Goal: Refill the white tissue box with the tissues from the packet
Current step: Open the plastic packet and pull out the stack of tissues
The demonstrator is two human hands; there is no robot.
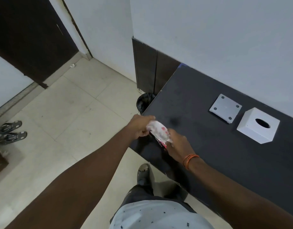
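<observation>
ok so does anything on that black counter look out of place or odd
Yes. The white tissue box is apart: its square grey base plate lies separately beside it on the black counter. Both hands, left and right, hold the crumpled white-and-red tissue packet.

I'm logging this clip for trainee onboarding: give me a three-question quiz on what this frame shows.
1. True or false: the white tissue box is held in the left hand.
2. What do both hands grip? A) the tissue packet B) the square base plate C) a sandal
3. Fill in: the base plate lies on the dark ___, beside the box.

Key
1. False; the box stands on the table, untouched.
2. A; the left hand and the right hand hold it over the table's near corner.
3. table
</observation>
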